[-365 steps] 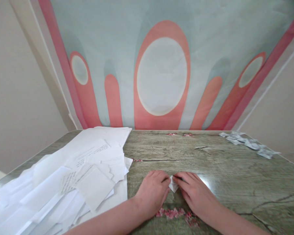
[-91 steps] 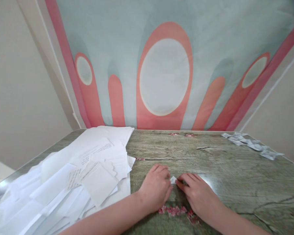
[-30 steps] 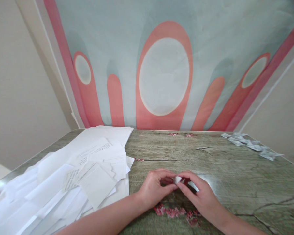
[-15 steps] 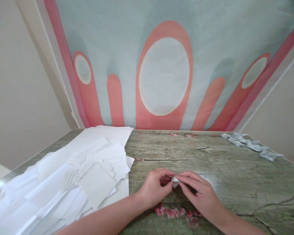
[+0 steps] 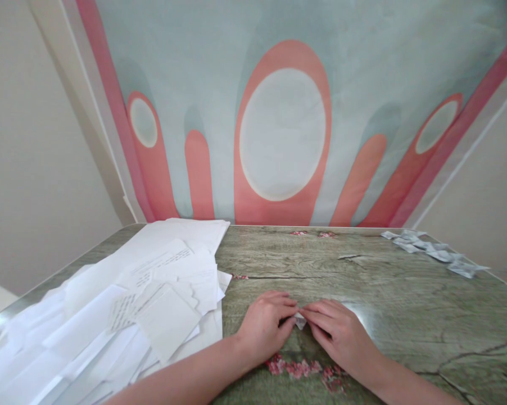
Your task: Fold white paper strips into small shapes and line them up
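A small folded piece of white paper [image 5: 299, 321] shows between my fingertips, just above the wood-patterned table [image 5: 287, 259]. My left hand [image 5: 267, 325] is closed on its left side, thumb below and fingers curled above. From the right, my right hand [image 5: 338, 333] pinches the same paper. Most of the piece is hidden by my fingers; only a pale pointed corner sticks out below them. Left of my left hand lies a spread of loose white paper sheets [image 5: 169, 323], some with printed text.
Several small folded paper pieces [image 5: 441, 253] lie in a row by the table's far right edge. Large white sheets [image 5: 194, 228] reach to the back edge on the left. A wall covering [image 5: 220, 67] with coral shapes stands behind the table.
Both hands have turned slightly and their fingertips have come closer together over the paper piece. Less of its upper part shows, and a corner now points downward.
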The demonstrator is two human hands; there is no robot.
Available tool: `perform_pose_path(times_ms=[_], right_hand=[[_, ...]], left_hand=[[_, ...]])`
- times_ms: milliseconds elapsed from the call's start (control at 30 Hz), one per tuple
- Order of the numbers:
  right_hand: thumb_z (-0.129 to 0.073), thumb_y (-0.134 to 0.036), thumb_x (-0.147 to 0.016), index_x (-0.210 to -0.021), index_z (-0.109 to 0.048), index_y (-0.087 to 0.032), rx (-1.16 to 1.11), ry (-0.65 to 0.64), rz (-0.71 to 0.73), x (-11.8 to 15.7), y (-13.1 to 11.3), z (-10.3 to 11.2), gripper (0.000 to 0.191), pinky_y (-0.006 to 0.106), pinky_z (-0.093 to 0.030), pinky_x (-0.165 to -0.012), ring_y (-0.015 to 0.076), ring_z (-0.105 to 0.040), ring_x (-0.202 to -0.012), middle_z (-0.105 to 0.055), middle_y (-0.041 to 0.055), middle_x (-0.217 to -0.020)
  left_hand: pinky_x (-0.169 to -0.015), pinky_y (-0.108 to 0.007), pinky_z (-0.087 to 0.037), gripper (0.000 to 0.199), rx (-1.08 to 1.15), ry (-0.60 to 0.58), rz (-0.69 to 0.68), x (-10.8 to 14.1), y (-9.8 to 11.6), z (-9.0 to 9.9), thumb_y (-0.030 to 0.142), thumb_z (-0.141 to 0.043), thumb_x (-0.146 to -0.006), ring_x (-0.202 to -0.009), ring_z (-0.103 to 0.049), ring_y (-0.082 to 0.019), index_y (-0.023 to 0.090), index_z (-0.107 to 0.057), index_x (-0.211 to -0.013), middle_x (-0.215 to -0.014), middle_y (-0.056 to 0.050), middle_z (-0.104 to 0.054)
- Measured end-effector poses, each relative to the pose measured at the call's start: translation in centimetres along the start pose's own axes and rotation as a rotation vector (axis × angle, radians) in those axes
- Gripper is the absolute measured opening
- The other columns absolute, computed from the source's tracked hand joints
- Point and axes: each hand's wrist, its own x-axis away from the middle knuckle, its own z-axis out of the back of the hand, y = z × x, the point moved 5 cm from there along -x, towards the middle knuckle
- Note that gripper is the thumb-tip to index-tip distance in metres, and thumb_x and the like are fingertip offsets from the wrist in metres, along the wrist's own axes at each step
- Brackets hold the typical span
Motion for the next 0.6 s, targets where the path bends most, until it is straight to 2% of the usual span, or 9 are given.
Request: perform_pose_path(times_ms=[233,467,600], right_hand=[[-0.049,-0.007,-0.083,-0.101,-0.063,-0.017,0.074,-0.060,0.079,0.0,-0.9,0.2,0.025,0.033,-0.046,-0.073,0.0189,-0.056,-0.083,-0.063,0.0067,-0.091],[-0.046,-0.003,-0.082,-0.099,-0.062,-0.017,0.108,-0.117,0.109,0.0,-1.1,-0.1,0.027,0.035,-0.043,-0.078,0.0192,-0.053,-0.086,-0.062,0.0072,-0.093],[-0.047,-0.004,-0.082,-0.095,-0.061,-0.016,0.218,-0.141,0.160,0.2,-1.4,-0.6,0.023,0.036,-0.042,-0.079,0.0196,-0.053,-0.086,-0.061,0.0072,-0.092]], left_hand=[[-0.094,-0.035,-0.039,0.019,-0.222,-0.041,-0.138,0.1,0.8,0.6,0.020,-0.049,-0.087,-0.103,-0.054,-0.019,0.021,-0.067,-0.091,-0.097,-0.001,-0.068],[-0.098,-0.035,-0.034,0.021,-0.454,-0.179,-0.175,0.4,2.0,0.2,0.019,-0.048,-0.087,-0.110,-0.049,-0.019,0.018,-0.060,-0.104,-0.105,-0.005,-0.063],[-0.096,-0.036,-0.033,0.029,-0.559,-0.243,-0.179,0.7,2.4,-0.3,0.023,-0.045,-0.088,-0.108,-0.049,-0.021,0.013,-0.055,-0.113,-0.109,-0.009,-0.061]])
